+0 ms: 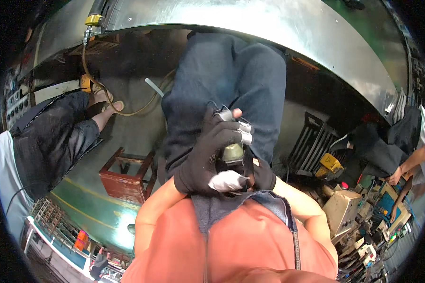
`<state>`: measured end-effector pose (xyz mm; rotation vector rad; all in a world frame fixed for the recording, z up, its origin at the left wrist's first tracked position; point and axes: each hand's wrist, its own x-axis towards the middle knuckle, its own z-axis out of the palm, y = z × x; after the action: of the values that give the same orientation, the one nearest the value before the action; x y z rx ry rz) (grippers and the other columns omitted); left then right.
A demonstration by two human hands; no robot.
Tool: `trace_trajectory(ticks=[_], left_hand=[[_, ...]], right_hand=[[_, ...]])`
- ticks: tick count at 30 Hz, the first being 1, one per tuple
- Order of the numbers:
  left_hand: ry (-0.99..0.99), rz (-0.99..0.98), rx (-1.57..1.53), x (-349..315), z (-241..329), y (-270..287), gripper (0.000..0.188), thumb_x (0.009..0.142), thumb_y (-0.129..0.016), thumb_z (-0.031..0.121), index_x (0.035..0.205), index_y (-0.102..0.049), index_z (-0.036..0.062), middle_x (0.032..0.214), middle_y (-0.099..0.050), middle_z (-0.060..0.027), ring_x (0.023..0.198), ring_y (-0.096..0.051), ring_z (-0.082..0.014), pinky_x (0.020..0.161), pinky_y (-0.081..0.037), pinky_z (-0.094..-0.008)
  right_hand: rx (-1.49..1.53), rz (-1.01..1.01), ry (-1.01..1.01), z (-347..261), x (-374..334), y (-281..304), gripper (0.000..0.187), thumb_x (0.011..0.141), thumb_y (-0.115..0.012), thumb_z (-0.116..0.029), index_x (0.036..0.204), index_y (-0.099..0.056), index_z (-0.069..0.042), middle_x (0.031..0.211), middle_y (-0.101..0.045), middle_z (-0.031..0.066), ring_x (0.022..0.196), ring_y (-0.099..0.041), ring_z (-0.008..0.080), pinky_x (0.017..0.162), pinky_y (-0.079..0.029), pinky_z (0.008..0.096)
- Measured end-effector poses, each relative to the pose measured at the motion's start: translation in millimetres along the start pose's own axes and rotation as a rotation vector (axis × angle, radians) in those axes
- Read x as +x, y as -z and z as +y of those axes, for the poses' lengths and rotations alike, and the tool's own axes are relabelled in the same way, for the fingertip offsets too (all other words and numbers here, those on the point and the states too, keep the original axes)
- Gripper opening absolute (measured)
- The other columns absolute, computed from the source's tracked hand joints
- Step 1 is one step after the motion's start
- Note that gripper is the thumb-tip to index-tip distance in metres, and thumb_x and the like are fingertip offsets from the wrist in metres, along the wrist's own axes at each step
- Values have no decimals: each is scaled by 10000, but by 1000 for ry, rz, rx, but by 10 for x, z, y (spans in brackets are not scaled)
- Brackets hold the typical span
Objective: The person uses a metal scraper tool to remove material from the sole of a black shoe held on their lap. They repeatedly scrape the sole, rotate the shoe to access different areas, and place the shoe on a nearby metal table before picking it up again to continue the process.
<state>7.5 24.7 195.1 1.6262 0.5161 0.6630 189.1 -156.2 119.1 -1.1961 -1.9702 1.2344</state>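
Head view: my left hand wears a black glove with pale taped fingertips, and its fingers are clamped around a small brass-coloured cylindrical part. The part sits in front of my lap, held over my dark blue trousers, between the two hands. My right hand, also in a black glove, is just beside the part on its right and lower side; most of it is hidden behind the left hand and the part, so I cannot tell whether its fingers are closed on anything. A pale taped fingertip lies across the lower front of the part. My orange shirt fills the lower middle of the picture. A red-brown wooden stool stands on the floor to my left, well apart from the hands. Beyond it, a seated person in black trousers rests bare feet near a looped yellow hose. A curved sheet of bare metal arches over the top of the picture. To my right, a yellow device and beige machine housings stand close together, and another person's hand reaches toward them.
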Motion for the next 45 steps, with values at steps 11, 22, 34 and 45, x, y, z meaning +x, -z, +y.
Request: trace_trajectory(ticks=[11, 22, 34, 45], left_hand=[[134, 208, 37, -136, 154, -135, 525, 649, -768, 118, 1103, -520, 30, 1118, -553, -147, 1090, -530, -310, 1049, -359, -441], [200, 324, -10, -245, 144, -211, 708, 661, -795, 178, 1251, -446, 1, 1276, -474, -209, 1261, -430, -384, 1080, -310, -463], [156, 222, 178, 53, -1104, 94, 530, 906, -483, 224, 1358, -421, -47, 1355, -478, -193, 1262, -452, -357, 1096, -319, -435], [532, 416, -139, 109, -870, -22, 659, 856, -676, 322, 1350, -414, -27, 1120, -626, -261, 984, -644, -391, 834, -504, -432]], right_hand=[[-28, -71, 53, -295, 204, 380, 370, 829, -663, -365, 917, -589, -13, 1055, -601, 204, 881, -623, 337, 751, -511, 394], [-75, 7, 218, 30, 379, 296, 347, 733, -708, -320, 899, -621, -29, 917, -605, 152, 840, -612, 321, 737, -513, 399], [263, 95, -314, -639, 837, 1007, 304, 971, -498, -319, 978, -568, -23, 787, -617, 130, 621, -602, 271, 631, -487, 360], [1014, 168, -781, -46, 1147, 1165, 580, 975, -393, -562, 1105, -585, -30, 856, -649, 104, 643, -642, 193, 640, -549, 325]])
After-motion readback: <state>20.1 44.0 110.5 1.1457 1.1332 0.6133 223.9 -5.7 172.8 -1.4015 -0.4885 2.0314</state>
